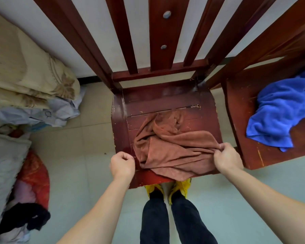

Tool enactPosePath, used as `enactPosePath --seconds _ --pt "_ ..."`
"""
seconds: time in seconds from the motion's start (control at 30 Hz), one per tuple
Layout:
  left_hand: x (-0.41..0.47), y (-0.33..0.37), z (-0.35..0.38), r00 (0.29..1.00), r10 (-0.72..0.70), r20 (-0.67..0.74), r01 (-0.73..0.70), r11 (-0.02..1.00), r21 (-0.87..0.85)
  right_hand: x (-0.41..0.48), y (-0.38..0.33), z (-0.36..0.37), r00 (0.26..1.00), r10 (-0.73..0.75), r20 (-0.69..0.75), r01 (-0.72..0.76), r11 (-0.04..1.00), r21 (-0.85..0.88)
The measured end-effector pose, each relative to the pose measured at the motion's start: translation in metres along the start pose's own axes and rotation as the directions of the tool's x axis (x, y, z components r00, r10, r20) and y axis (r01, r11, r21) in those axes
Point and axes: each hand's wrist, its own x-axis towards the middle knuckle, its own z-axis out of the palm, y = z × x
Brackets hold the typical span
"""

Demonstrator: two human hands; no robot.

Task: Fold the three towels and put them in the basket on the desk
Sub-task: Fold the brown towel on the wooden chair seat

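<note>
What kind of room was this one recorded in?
Probably a bedroom or storage corner at home: folded bedding is piled on the tiled floor, beside two worn wooden chairs holding loose towels.

No readable text, labels, brands or numbers in the head view. Leaf pattern on the beige bedding is decorative, not lettering. Small dark outline mark on the pale blue cloth is too blurred to read.

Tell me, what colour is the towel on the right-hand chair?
Blue towel, clearest in the head view.
</note>
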Motion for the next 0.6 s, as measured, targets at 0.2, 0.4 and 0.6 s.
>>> enactPosePath --seconds 0.2,0.4,0.6 --pt "0.029 0.027 0.025 0.986 0.080 0.146 -0.064 0.992 -0.111 0.002 -0.069 0.005 0.765 -0.640 0.073 0.641 0.743 -0.192" --pt "0.023 0.044 0.030 0.989 0.145 -0.015 -0.144 0.961 -0.235 0.013 -0.054 -0.001 0.886 -0.430 -0.174 0.448 0.890 0.084" --pt "0.019 0.014 0.007 0.985 0.003 0.174 -0.005 1.000 0.014 0.027 0.000 -0.020 0.985 -0.112 0.133 0.137 0.971 -0.194"
